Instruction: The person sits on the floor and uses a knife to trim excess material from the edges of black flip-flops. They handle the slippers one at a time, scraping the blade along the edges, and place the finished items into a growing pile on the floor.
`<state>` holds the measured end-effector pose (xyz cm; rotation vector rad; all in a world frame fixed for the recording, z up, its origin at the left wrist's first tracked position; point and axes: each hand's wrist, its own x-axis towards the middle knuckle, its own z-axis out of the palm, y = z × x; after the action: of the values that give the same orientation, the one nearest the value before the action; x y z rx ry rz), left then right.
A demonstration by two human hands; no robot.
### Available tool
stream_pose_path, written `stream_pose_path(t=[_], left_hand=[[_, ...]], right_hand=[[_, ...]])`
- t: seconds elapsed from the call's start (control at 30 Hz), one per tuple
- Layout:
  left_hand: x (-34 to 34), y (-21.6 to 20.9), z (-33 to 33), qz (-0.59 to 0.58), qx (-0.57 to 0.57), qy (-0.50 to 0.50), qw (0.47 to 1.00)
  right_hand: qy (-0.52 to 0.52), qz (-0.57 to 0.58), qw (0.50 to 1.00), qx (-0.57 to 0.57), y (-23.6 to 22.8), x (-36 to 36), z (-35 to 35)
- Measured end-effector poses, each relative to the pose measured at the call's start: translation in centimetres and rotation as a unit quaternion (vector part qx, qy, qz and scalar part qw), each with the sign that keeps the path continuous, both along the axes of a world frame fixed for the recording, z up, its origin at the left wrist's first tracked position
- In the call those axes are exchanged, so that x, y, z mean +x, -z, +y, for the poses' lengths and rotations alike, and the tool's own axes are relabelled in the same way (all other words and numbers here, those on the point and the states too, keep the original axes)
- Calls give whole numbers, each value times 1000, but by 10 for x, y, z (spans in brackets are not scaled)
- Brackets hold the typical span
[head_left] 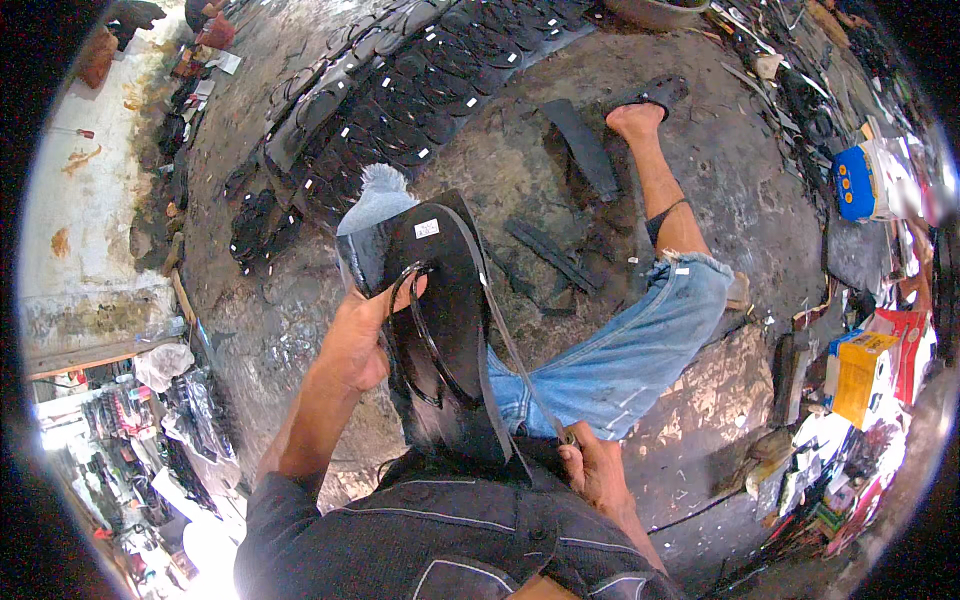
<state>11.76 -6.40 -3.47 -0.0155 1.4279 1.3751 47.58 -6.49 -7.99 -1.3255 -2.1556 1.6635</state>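
A black flip-flop (440, 310) with a glossy thong strap and a small white sticker stands upright in front of my chest. My left hand (362, 330) is closed round its left edge, the thumb lying by the strap. Along the sole's right side runs a long thin grey strip (515, 360), down to my right hand (592, 465). My right hand is closed on the strip's lower end, near my lap. Whether the strip is a blade or a trimming of sole rubber, I cannot tell. The flip-flop hides the fingers behind it.
Rows of black flip-flops (400, 110) with white stickers cover the floor ahead. Black rubber sheet pieces (582, 150) lie near my outstretched foot (640, 118). Boxes, one yellow (862, 375), and scraps pile up at right. Packaged goods (130, 440) crowd the left.
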Motion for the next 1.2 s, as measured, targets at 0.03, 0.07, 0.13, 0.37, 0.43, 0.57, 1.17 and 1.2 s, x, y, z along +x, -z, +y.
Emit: stream_pose_path(t=[0.03,0.07,0.13,0.37,0.43,0.57,1.17,1.2], left_hand=[[0,0,1,-14,5,5,1000],[-1,-1,1,-7,0,1,1000],[-1,-2,2,-17,18,1,1000],[7,-9,6,81,-50,71,993],[6,-11,10,84,-34,94,991],[-1,-15,19,98,-53,162,981],[53,-40,109,304,221,166,912],[66,-27,112,314,261,117,905]], right_hand=[[1,-2,1000,-6,-1,-1,-1],[5,-3,1000,-10,-3,-2,0],[6,-5,1000,-3,-2,-9,5],[8,26,996,85,28,-67,63],[-2,42,993,114,28,-84,86],[-60,39,992,102,3,-107,133],[225,327,916,60,-63,-167,233],[272,326,902,76,-67,-160,230]])
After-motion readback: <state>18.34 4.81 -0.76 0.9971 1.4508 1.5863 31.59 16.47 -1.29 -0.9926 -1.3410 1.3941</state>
